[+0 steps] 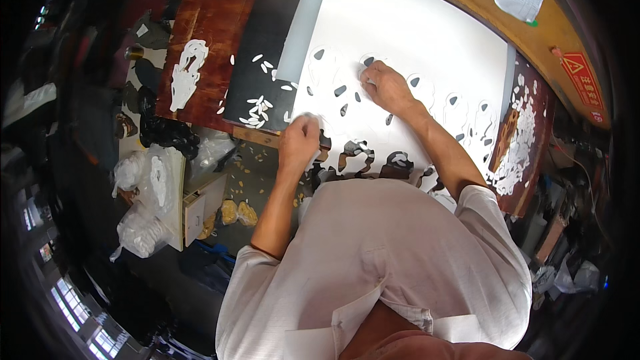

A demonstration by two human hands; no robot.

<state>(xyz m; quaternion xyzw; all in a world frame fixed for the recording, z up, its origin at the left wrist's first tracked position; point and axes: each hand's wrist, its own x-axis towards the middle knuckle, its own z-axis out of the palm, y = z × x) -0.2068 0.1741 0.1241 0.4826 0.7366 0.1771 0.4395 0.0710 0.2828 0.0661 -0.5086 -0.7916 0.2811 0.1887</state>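
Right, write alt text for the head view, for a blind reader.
A person's right hand is over a white sheet with dark holes; the left hand is near its lower left corner. Small white pieces lie on a black panel at left.

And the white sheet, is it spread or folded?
Spread: the white sheet lies broad and smooth under the right hand, no fold visible.
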